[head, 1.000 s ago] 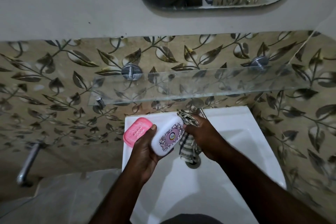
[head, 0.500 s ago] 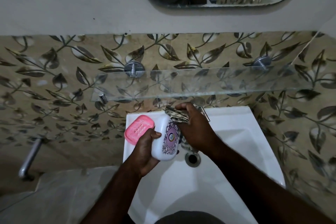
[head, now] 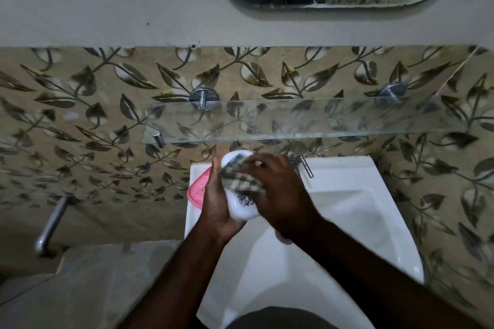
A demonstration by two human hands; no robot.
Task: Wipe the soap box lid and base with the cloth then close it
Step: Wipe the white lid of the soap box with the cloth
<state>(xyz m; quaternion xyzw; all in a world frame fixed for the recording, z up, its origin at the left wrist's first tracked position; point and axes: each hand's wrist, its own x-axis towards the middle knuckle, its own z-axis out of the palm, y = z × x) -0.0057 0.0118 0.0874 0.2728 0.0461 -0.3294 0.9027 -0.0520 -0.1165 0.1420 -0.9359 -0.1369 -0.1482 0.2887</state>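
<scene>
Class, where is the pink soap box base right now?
The pink base lies on the sink's back left corner, partly hidden behind the left hand.

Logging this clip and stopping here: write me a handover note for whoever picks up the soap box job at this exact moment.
Left hand: holds the white soap box lid over the washbasin.
Right hand: presses the checked cloth against the lid.
Pink soap box base: lies on the basin's left rim, partly hidden behind the left hand.
Done: lid wipe under way.
Left: finish the lid, wipe the base, fit the lid on to close the box.
</scene>
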